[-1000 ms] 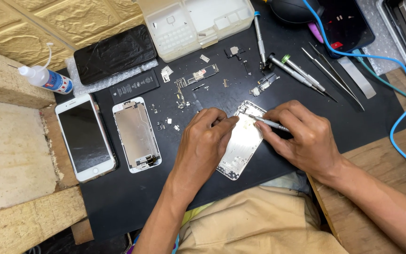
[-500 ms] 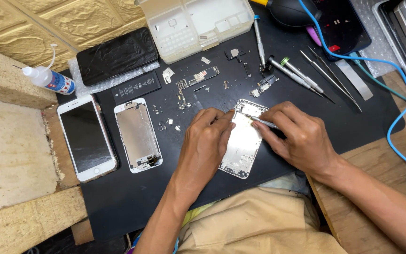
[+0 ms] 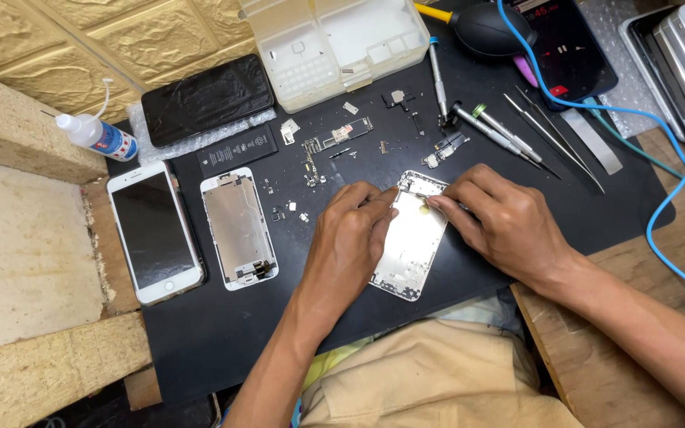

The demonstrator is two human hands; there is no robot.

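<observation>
I see a black rubber work mat on a brown wooden table, beside rough beige stone blocks.

A: State the item's condition.
B: The phone shell is a silver rear housing, opened and stripped, inner face up.
A: Position?
B: It lies flat on the black mat, tilted slightly, top end pointing away, near the mat's front edge, partly covered on its left side.

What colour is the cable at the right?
Blue cable, clearest in the head view.
</observation>
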